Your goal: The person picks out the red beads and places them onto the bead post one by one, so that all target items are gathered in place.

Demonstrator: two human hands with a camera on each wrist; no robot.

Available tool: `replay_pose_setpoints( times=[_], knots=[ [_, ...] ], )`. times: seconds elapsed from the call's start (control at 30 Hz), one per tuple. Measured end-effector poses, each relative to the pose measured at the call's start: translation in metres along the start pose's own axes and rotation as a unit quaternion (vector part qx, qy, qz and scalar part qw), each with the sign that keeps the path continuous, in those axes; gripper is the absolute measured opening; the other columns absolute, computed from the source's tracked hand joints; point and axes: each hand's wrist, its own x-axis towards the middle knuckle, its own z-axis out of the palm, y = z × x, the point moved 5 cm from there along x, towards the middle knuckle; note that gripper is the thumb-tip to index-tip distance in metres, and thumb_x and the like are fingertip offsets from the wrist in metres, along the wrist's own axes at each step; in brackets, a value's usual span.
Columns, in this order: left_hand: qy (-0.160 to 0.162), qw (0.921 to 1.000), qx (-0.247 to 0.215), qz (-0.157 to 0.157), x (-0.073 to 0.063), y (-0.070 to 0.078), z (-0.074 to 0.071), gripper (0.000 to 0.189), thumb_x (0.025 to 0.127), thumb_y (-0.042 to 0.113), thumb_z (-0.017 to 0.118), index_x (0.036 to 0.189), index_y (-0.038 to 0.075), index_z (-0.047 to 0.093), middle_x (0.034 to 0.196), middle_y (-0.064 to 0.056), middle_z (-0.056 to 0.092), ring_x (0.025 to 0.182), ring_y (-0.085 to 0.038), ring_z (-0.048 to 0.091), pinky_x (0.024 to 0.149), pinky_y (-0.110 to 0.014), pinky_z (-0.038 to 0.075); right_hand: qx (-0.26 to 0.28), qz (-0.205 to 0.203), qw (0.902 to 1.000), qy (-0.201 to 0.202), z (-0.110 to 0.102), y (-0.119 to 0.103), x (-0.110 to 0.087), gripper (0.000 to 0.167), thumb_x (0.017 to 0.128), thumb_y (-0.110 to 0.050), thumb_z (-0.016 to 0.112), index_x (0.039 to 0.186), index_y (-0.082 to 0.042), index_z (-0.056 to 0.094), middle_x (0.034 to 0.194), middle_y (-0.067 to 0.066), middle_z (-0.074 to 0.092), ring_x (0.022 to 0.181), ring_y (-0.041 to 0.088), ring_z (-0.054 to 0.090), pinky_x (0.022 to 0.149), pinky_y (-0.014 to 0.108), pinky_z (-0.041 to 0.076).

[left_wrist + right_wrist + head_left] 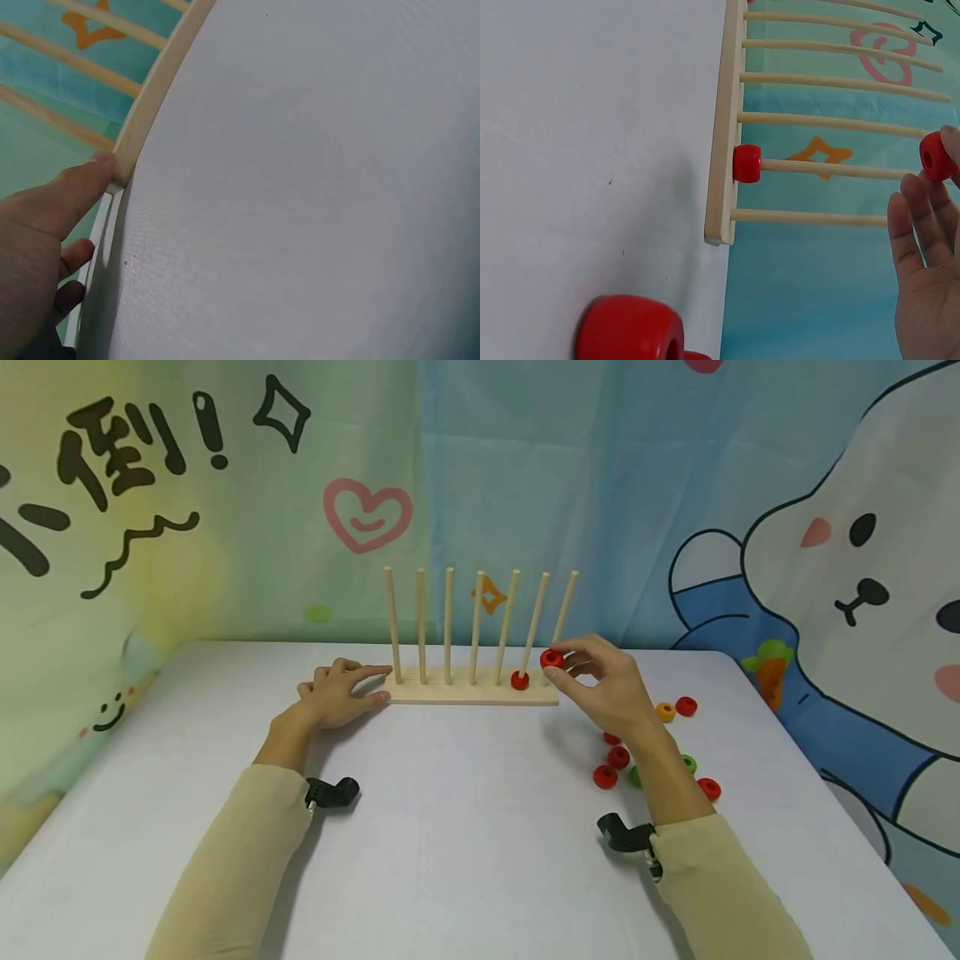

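A wooden peg rack (472,695) with several upright rods stands toward the back of the table. My left hand (337,693) holds its left end, thumb (94,180) at the front corner and index finger toward the back. One red bead (520,681) sits at the bottom of the second rod from the right. Between thumb and fingers, my right hand (600,681) pinches another red bead (936,156), its hole showing in the right wrist view. That bead is raised above the base, close to the rack's right end.
Loose beads lie on the white table (465,827) around my right forearm: several red ones (605,777), a yellow one (665,712) and green ones (688,764), partly hidden by the arm. A printed cloth (517,468) hangs behind the table.
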Motion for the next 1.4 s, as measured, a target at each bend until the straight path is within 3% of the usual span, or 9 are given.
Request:
replay_pose_setpoints(
  times=[0.4, 0.73, 1.13, 1.4],
  knots=[
    [0.004, 1.0000, -0.001, -0.005, -0.001, 0.000, 0.002, 0.062, 0.102, 0.062, 0.048, 0.158, 0.038, 0.039, 0.160, -0.016, 0.028, 0.139, -0.049, 0.025, 0.094, -0.065, 0.023, 0.020, -0.008, 0.9998, 0.000, 0.011, 0.006, 0.007, 0.034, 0.091, 0.002, 0.075, 0.124, -0.003, 0.070, 0.111, 0.009, 0.067, 0.095, 0.020, 0.067, 0.087, 0.020, 0.053],
    [0.003, 1.0000, -0.003, -0.002, 0.000, 0.000, 0.002, 0.062, 0.102, 0.062, 0.048, 0.158, 0.038, 0.039, 0.160, -0.016, 0.028, 0.139, -0.048, 0.024, 0.093, -0.065, 0.024, 0.017, -0.019, 0.9996, 0.011, 0.015, -0.027, 0.023, 0.031, 0.089, 0.011, 0.071, 0.119, 0.012, 0.065, 0.111, 0.025, 0.065, 0.094, 0.034, 0.066, 0.086, 0.022, 0.053],
    [0.007, 1.0000, -0.006, -0.001, 0.001, 0.001, 0.001, 0.062, 0.101, 0.062, 0.049, 0.158, 0.037, 0.040, 0.160, -0.016, 0.028, 0.139, -0.048, 0.025, 0.096, -0.066, 0.023, 0.005, -0.014, 0.9996, 0.024, 0.015, -0.010, 0.042, 0.034, 0.093, -0.003, 0.075, 0.125, -0.009, 0.069, 0.117, 0.011, 0.067, 0.091, 0.020, 0.065, 0.080, 0.024, 0.052],
    [0.008, 0.9999, -0.007, -0.003, 0.000, 0.000, 0.001, 0.063, 0.101, 0.062, 0.050, 0.158, 0.037, 0.040, 0.159, -0.016, 0.029, 0.139, -0.049, 0.025, 0.094, -0.066, 0.023, 0.018, -0.012, 0.9985, 0.050, 0.010, -0.008, 0.048, 0.034, 0.093, -0.004, 0.075, 0.126, -0.009, 0.069, 0.120, 0.010, 0.065, 0.089, 0.018, 0.064, 0.080, 0.024, 0.052]
  ],
)
